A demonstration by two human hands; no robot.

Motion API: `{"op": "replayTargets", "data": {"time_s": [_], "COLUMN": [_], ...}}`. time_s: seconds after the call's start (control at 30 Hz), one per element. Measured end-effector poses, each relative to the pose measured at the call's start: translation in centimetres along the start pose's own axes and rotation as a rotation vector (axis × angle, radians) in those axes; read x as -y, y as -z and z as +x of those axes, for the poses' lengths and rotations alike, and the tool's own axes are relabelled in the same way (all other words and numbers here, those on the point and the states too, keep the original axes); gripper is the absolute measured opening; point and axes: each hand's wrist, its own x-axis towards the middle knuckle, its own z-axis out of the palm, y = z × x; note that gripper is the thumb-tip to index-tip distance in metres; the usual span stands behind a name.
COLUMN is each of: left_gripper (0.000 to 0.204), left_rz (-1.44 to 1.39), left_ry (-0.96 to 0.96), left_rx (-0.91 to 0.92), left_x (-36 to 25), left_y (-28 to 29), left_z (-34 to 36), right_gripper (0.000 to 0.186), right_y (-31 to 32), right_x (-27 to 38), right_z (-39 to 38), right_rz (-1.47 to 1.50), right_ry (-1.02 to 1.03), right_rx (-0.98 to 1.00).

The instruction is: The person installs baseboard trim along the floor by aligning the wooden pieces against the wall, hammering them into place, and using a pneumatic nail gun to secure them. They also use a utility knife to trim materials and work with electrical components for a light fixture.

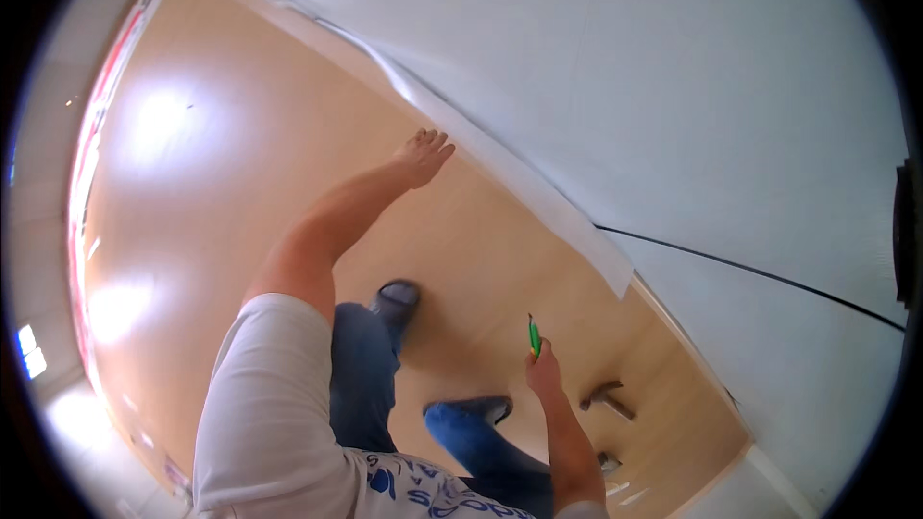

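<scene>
right hand, grip around green pointed tool — left hand, grip unclenched, near white strip

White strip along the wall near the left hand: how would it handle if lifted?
The white strip is probably floppy, given its wavy edge. It's likely light, as it looks thin. Being long and narrow, it may sag when lifted from one end.
</scene>
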Motion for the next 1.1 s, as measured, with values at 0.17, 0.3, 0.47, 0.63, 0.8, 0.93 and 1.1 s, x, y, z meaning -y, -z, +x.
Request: {"op": "replayTargets", "data": {"time_s": [0.17, 0.3, 0.47, 0.63, 0.8, 0.93, 1.1], "left_gripper": [0.082, 0.078, 0.049, 0.031, 0.027, 0.024, 0.023], "left_rz": [-0.056, -0.163, -0.682, -0.869, -1.127, -1.124, -1.131], "left_ry": [-0.091, -0.081, -0.105, -0.259, -0.2, -0.216, -0.117], "left_rx": [-0.154, -0.125, 0.313, -0.375, -0.305, -0.306, -0.293], "left_x": [0.0, -2.1, -6.0, -12.2, -12.7, -14.7, -16.7], "left_y": [-3.9, -3.9, -2.5, 0.7, 4.1, 1.7, 2.7], "left_z": [7.1, 6.8, 5.1, 9.3, 7.5, 7.4, 9.1], "right_gripper": [0.043, 0.046, 0.045, 0.042, 0.041, 0.043, 0.046], "right_y": [-3.0, -2.2, -1.7, 0.6, 6.4, 9.0, 10.3], "right_x": [-1.2, -1.0, -0.4, -1.0, 3.5, 5.9, 9.3], "right_z": [6.3, 5.1, 2.8, 6.7, 10.6, 13.6, 15.7], "right_rz": [0.023, 0.061, 0.122, -0.024, -0.101, -0.327, -0.546], "right_ry": [0.304, 0.175, 0.168, 0.291, 0.419, 0.414, 0.478], "right_rx": [-0.244, -0.207, -0.198, -0.269, -0.466, -0.517, -0.604]}}
